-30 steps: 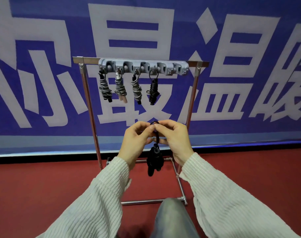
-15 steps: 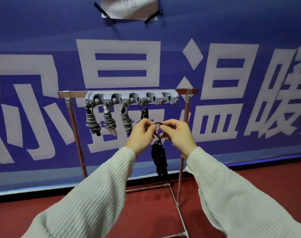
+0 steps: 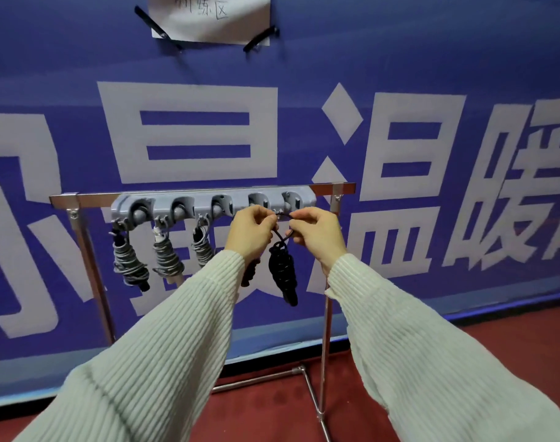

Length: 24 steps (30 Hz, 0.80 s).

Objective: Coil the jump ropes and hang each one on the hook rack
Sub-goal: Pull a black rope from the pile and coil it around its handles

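A blue banner (image 3: 304,74) with big white characters fills the upper frame, and red floor (image 3: 272,413) runs along the bottom. At centre stands the metal stand (image 3: 327,314); its grey hook rack (image 3: 208,202) spans the top bar. Three grey coiled ropes (image 3: 130,266) hang at centre left, well apart from the left post. Another dark bundle (image 3: 251,272) is mostly hidden behind my left wrist. My left hand (image 3: 251,232) and right hand (image 3: 317,234) pinch the loop of the black coiled rope (image 3: 283,272) just under the rack's right end, fingers pressed on the cord. The bundle dangles free between my sleeves, clear of the right post.
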Available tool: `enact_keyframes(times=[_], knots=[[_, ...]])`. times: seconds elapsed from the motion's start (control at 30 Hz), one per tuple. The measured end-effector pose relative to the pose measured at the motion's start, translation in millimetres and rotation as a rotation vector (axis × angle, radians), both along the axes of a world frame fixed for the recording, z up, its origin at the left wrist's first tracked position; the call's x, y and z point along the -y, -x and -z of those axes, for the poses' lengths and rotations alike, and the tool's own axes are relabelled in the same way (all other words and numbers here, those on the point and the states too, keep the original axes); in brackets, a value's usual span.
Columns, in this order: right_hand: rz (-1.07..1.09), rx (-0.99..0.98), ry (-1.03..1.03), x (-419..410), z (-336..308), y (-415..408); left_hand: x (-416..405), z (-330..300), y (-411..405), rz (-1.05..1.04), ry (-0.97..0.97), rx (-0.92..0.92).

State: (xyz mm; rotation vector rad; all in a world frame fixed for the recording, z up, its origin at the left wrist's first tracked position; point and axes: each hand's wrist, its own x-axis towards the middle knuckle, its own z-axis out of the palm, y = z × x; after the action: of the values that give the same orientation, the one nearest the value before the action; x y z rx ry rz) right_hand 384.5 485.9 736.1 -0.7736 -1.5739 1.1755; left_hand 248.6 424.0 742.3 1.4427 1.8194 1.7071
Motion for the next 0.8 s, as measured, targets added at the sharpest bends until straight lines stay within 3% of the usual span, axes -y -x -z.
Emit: enact_keyframes(times=[0.2, 0.4, 0.8], knots=[[0.115, -0.047, -0.033, -22.3, 0.4, 23.2, -29.3, -3.6, 9.5, -0.066, -0.055, 0.043], [0.181, 0.043, -0.039, -36.4, 18.8, 35.3, -46.6, 13.4, 14.5, -0.039, 0.006, 0.065], [0.157, 0.084, 0.045, -12.9, 39.8, 12.4, -1.8, 43.3, 21.9, -0.041, 0.064, 0.165]])
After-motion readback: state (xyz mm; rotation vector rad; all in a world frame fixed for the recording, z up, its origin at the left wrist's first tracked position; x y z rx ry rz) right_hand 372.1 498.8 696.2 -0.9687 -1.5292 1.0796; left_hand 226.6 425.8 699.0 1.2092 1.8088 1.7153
